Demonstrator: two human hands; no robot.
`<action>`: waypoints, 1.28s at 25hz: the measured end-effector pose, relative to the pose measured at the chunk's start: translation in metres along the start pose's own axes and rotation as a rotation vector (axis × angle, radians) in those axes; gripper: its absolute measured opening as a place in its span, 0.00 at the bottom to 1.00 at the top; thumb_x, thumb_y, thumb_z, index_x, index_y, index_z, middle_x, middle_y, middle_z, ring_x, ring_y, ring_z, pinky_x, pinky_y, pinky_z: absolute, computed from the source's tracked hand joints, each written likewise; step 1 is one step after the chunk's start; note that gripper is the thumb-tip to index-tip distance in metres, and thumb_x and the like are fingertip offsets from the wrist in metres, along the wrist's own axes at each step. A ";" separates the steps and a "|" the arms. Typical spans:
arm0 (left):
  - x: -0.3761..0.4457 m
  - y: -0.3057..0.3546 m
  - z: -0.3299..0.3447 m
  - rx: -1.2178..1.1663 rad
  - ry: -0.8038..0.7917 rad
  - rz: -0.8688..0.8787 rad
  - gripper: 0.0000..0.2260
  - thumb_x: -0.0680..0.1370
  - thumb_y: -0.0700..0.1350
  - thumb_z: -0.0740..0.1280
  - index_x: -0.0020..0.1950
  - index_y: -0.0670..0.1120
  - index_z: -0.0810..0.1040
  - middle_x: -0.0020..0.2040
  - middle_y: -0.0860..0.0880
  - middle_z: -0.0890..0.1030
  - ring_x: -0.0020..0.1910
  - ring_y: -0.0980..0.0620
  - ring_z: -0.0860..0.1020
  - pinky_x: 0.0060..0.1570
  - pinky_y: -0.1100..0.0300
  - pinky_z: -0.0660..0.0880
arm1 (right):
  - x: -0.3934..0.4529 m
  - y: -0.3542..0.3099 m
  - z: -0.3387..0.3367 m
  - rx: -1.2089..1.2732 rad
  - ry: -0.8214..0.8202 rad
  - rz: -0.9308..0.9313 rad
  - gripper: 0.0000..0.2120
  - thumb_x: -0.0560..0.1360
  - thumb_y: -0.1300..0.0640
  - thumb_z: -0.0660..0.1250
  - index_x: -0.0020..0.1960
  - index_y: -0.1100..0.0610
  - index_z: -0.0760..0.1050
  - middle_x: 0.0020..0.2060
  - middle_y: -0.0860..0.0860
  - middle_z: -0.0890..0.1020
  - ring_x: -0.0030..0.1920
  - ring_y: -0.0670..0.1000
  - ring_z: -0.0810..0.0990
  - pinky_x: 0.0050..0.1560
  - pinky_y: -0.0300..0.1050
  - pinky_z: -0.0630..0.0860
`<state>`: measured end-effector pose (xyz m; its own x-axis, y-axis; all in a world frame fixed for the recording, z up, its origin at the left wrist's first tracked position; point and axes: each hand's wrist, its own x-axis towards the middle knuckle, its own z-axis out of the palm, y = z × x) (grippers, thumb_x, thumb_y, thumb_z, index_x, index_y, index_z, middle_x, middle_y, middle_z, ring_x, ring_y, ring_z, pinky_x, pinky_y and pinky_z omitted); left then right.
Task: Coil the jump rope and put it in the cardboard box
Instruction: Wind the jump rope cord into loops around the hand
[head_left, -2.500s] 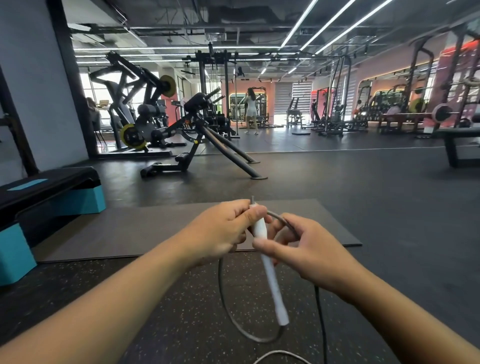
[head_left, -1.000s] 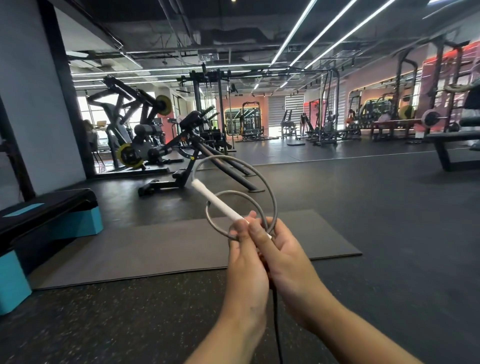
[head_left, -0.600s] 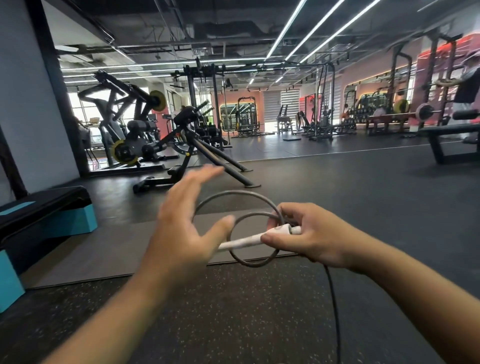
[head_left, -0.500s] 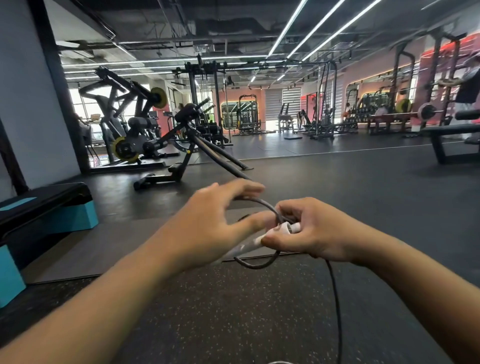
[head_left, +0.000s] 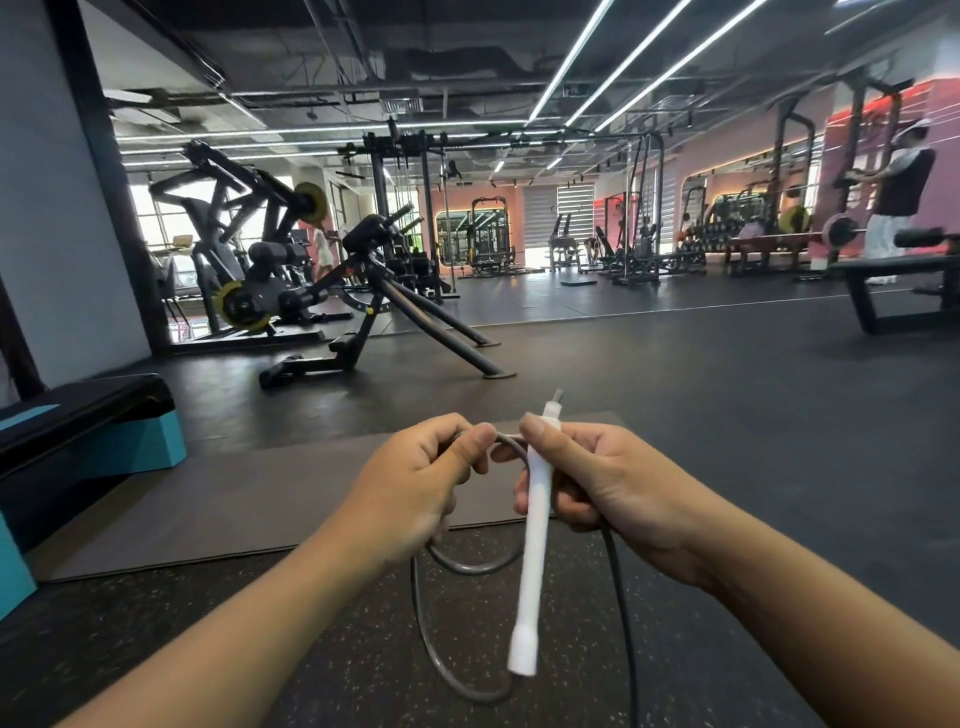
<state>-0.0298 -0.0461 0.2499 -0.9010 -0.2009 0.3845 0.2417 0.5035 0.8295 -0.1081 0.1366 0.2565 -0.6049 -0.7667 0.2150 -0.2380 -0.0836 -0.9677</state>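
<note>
The jump rope's white handle (head_left: 535, 540) stands nearly upright in front of me, its lower end hanging free. My right hand (head_left: 608, 483) grips it near the top, thumb against it. The grey rope (head_left: 426, 629) hangs in two loops below my hands, and a dark strand drops from my right hand off the bottom edge. My left hand (head_left: 415, 488) is closed on the rope just left of the handle, pinching it at the top of the loops. No cardboard box is in view.
A grey mat (head_left: 234, 499) lies on the speckled black floor ahead. A black and teal step platform (head_left: 88, 431) stands at the left. Gym machines (head_left: 363, 312) fill the back, a bench (head_left: 898, 291) sits at the right, and a person (head_left: 893, 208) stands behind it.
The handle has swung from lying sideways to nearly upright. My left hand, open and reaching before, has closed on the rope, and the loops now hang lower and larger.
</note>
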 end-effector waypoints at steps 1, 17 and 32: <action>-0.001 0.001 -0.002 -0.069 -0.015 -0.068 0.16 0.79 0.55 0.65 0.43 0.44 0.80 0.27 0.56 0.70 0.23 0.54 0.69 0.30 0.54 0.73 | 0.001 0.001 -0.001 -0.043 0.022 -0.031 0.20 0.81 0.43 0.62 0.54 0.59 0.81 0.36 0.54 0.85 0.26 0.46 0.66 0.30 0.41 0.58; 0.011 0.058 -0.004 0.302 -0.481 -0.108 0.18 0.77 0.64 0.65 0.44 0.51 0.83 0.32 0.50 0.74 0.30 0.50 0.66 0.30 0.59 0.67 | 0.013 -0.006 0.001 -0.765 -0.167 -0.245 0.11 0.78 0.45 0.70 0.60 0.40 0.75 0.53 0.42 0.83 0.50 0.40 0.83 0.55 0.45 0.81; -0.016 0.009 -0.107 -0.243 0.182 -0.166 0.18 0.75 0.52 0.67 0.49 0.39 0.87 0.28 0.52 0.68 0.24 0.57 0.59 0.23 0.65 0.54 | 0.002 0.008 -0.089 -0.586 0.181 0.187 0.30 0.68 0.35 0.75 0.32 0.58 0.67 0.24 0.56 0.68 0.25 0.55 0.70 0.38 0.54 0.82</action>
<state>0.0254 -0.1279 0.2945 -0.8615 -0.4210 0.2839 0.1955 0.2410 0.9506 -0.1784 0.1909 0.2612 -0.7830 -0.6107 0.1181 -0.4612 0.4425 -0.7691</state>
